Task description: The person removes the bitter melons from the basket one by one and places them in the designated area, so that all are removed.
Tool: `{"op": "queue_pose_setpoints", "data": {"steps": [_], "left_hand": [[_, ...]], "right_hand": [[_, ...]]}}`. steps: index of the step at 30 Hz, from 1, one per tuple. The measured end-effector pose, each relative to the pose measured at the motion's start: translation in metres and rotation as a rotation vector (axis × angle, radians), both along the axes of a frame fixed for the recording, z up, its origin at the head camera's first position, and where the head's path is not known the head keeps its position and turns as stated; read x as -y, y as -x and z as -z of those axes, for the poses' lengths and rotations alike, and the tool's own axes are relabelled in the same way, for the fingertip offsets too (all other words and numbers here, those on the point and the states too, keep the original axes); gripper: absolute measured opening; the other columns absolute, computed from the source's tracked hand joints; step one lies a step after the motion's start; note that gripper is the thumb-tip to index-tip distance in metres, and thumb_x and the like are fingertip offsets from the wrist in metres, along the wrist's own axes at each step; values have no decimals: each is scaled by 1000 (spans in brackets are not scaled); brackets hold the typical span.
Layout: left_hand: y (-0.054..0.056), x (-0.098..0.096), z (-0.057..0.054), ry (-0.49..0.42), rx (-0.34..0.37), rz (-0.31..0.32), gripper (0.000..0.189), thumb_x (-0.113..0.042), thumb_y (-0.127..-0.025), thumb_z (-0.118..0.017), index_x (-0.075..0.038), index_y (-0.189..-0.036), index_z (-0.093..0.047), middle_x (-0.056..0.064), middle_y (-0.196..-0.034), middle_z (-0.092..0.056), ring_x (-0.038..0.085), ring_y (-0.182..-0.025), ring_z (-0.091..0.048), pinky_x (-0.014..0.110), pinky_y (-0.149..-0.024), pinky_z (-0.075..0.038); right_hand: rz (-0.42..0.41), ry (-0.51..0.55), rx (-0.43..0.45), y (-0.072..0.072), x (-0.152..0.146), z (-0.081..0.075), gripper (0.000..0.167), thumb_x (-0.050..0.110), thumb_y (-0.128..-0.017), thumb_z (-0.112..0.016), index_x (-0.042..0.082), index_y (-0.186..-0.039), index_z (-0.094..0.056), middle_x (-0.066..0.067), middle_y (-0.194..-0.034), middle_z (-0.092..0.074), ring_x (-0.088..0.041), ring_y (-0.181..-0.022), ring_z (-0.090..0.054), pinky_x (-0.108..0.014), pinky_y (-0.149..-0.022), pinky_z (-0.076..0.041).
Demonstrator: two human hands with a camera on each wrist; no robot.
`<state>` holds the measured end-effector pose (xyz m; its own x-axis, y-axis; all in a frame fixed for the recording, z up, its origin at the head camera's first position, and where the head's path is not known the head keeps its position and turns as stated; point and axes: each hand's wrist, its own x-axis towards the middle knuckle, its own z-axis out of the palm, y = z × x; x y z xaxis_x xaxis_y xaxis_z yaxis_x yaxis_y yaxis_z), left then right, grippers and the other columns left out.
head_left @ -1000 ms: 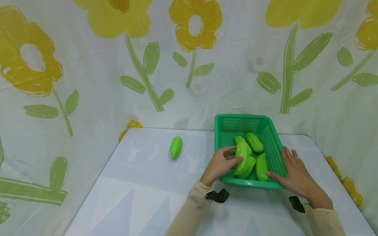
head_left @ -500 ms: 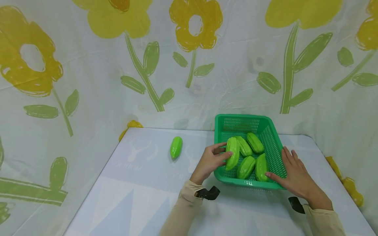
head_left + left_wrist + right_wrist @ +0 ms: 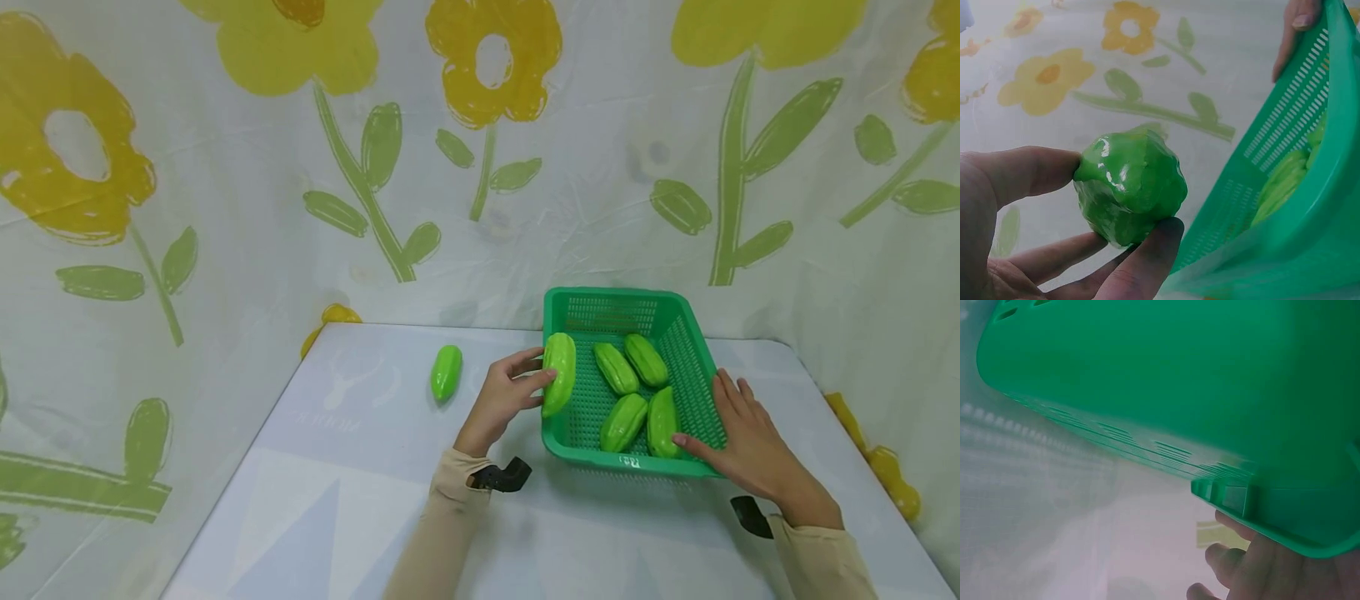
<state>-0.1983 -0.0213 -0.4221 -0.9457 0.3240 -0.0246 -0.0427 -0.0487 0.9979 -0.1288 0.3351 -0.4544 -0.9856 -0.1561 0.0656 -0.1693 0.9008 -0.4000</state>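
My left hand (image 3: 504,398) pinches a glossy light-green ridged star fruit (image 3: 559,375) between thumb and fingers, over the left rim of the green plastic basket (image 3: 630,465). In the left wrist view the star fruit (image 3: 1132,181) shows its lobed end, beside the basket (image 3: 1329,162). My right hand (image 3: 757,450) rests against the basket's right side, fingers extended along the outside and thumb over the rim. Several more star fruits (image 3: 624,422) lie on the basket floor. The right wrist view is filled mostly by the basket's outer wall (image 3: 1147,375), with fingers (image 3: 1260,569) below its rim.
One more green fruit (image 3: 446,372) lies on the white, pale-blue patterned table (image 3: 360,500), left of the basket. Behind the table's far edge hangs a cloth (image 3: 600,208) printed with yellow flowers.
My left hand has lifted the star fruit from the others and moved it left, to the basket's left rim. The right hand and the basket stay in place.
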Motion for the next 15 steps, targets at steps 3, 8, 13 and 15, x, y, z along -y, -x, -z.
{"op": "queue_pose_setpoints", "data": {"steps": [3,8,13,15], "left_hand": [[3,5,2,-4,-4,-14,51,-22,-99,-71,-12,-147,-58,18,-142,-60,24,-114,-70,42,-91,-64],[8,15,5,10,-14,-51,50,-19,-99,-70,-9,-146,-59,19,-143,-60,23,-114,-70,42,-89,-64],[11,23,7,-1,-5,-89,48,-17,-100,-69,-7,-146,-59,20,-143,-60,24,-113,-71,43,-90,-64],[12,27,8,-1,9,-108,48,-17,-99,-69,-7,-145,-59,20,-143,-61,24,-113,-70,43,-90,-64]], "right_hand": [[4,0,-2,0,-1,0,117,59,-95,-63,-7,-162,4,-32,-171,3,-54,-157,11,-80,-119,-10],[4,-7,-2,1,0,2,116,59,-95,-63,-8,-162,4,-33,-170,2,-54,-157,11,-80,-119,-10],[-2,4,-13,-1,0,1,115,57,-95,-64,-8,-162,3,-32,-171,2,-54,-157,10,-80,-119,-11],[-3,9,-19,-2,0,1,115,57,-95,-64,-8,-162,3,-32,-171,2,-54,-157,9,-80,-119,-11]]}}
